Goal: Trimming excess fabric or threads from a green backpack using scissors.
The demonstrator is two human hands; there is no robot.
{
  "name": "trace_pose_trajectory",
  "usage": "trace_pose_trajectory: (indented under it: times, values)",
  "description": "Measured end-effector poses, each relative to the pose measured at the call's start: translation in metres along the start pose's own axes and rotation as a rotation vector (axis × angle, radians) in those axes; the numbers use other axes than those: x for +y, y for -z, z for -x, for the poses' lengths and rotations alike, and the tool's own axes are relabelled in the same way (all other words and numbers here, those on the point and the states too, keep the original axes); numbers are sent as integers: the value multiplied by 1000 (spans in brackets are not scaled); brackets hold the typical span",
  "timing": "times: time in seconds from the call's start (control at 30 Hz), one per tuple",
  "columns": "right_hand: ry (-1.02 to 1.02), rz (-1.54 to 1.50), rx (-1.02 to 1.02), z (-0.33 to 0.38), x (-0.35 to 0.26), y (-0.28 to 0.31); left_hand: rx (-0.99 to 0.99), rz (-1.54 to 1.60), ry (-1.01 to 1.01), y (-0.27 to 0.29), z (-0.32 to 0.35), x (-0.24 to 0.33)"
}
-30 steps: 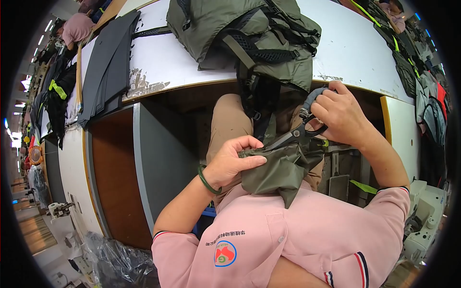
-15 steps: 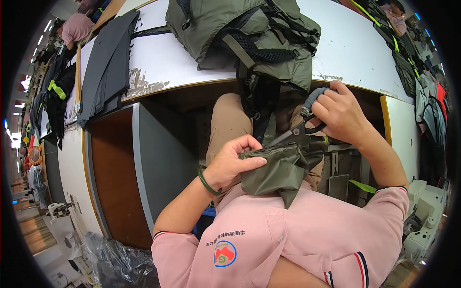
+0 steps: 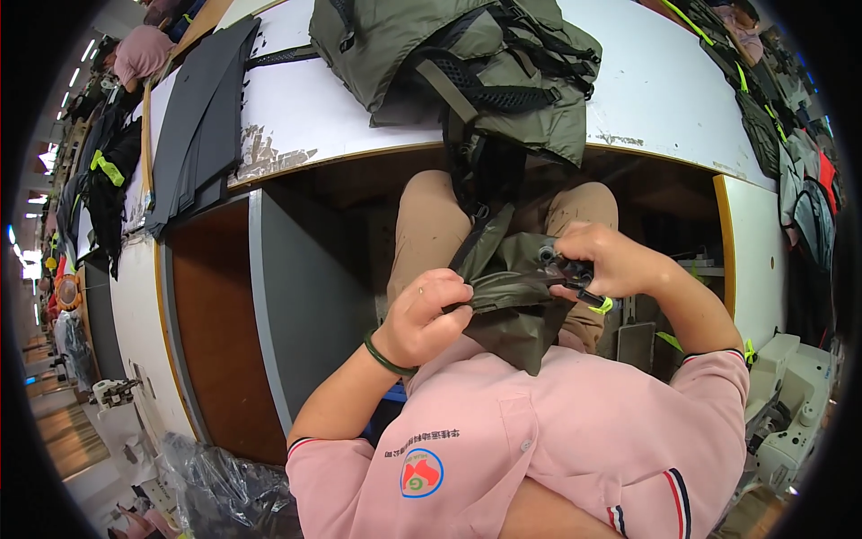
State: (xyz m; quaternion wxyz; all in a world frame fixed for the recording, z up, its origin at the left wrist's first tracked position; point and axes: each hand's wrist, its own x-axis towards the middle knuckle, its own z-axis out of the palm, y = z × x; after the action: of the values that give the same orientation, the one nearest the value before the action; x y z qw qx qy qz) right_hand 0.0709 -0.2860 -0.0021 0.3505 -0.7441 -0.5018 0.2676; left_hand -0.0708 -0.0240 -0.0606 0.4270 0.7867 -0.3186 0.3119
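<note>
Inwardly curled, the left hand [image 3: 424,316] pinches olive fabric [image 3: 509,336].

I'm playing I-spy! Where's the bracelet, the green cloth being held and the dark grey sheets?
Bracelet [image 3: 383,361], head view: its lower curve.
Green cloth [image 3: 509,335], head view: its hanging part.
Dark grey sheets [image 3: 203,112], head view: around their middle.

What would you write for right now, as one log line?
left hand: pinching olive fabric | right hand: gripping dark item, partly hidden | olive backpack: on white table
</note>
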Motion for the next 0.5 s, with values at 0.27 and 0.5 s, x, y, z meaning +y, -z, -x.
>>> trace_pose_trajectory:
  times: [0.27,0.5]
  values:
    - [200,790,223,2,-22,42,-3,-7,-8,3,-2,3]
    - [191,811,162,1,-26,44,-6,5,4,1,-4,4]
